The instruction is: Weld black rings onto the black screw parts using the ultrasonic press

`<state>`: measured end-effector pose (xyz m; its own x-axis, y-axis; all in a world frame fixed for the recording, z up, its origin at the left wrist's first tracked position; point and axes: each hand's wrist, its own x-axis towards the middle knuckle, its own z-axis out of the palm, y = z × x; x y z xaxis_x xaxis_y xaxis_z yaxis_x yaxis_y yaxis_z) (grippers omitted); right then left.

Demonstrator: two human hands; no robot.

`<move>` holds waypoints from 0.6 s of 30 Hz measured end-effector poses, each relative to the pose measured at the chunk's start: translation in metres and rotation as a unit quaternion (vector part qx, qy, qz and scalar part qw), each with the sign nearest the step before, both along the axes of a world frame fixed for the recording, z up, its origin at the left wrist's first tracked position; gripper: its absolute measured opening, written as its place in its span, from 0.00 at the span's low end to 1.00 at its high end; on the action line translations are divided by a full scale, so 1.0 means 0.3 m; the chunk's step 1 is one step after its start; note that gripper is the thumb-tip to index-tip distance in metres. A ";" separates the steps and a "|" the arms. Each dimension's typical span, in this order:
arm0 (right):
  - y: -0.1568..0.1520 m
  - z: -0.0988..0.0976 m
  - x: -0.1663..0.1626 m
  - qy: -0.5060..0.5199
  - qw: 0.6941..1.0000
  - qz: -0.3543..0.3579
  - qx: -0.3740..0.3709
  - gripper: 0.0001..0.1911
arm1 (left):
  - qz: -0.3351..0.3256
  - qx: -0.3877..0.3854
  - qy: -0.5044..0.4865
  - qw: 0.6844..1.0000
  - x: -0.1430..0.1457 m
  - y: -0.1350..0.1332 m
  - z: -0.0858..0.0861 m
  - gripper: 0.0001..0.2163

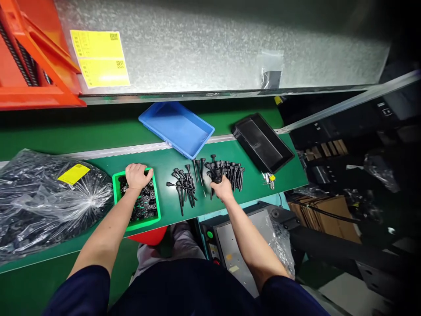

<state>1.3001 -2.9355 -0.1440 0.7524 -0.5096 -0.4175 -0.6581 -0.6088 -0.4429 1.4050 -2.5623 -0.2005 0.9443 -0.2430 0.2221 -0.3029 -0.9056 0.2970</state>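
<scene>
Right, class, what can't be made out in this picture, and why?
Head view: part of the green bin, hidden by the left grip.
Head view: how many black screws the right grip holds; they overlap.
Head view: top yellow label, print too small.
Head view: orange bin, cut off by left edge.

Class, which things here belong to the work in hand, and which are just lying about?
In use:
black screw-like parts, bunched in the right hand
green bin of small black parts, under the left hand

Apparently lying about:
blue tray
black tray
large plastic bag
</scene>
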 end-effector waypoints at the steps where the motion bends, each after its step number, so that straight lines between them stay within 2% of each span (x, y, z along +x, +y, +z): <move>1: -0.013 0.036 0.052 -0.013 1.000 0.013 -0.008 0.15 | 0.002 0.004 -0.005 1.000 -0.001 -0.001 -0.004 0.14; 4: -0.009 0.124 0.322 -0.050 0.994 0.084 -0.058 0.17 | 0.004 0.016 -0.020 1.000 -0.004 -0.003 -0.010 0.14; 6: 0.037 0.142 0.545 -0.038 0.987 0.138 -0.073 0.19 | 0.004 0.021 -0.026 0.999 -0.006 -0.006 -0.009 0.14; 8: 0.112 0.119 0.743 0.015 0.983 0.163 -0.080 0.23 | 0.005 0.028 -0.028 0.999 -0.008 -0.009 -0.006 0.13; 10: 0.197 0.062 0.883 0.052 0.979 0.183 -0.075 0.24 | 0.006 0.035 -0.031 0.999 -0.010 -0.011 -0.003 0.13; 12: 0.269 -0.009 0.962 0.073 0.976 0.195 -0.068 0.26 | 0.007 0.040 -0.034 0.999 -0.012 -0.014 -0.002 0.13; 15: 0.316 -0.088 1.000 0.096 0.971 0.212 -0.061 0.32 | 0.008 0.041 -0.036 0.998 -0.013 -0.014 -0.009 0.13; 18: 0.270 -0.087 0.946 0.061 0.966 0.245 -0.058 0.39 | 0.007 0.039 -0.035 0.999 -0.012 -0.010 -0.017 0.13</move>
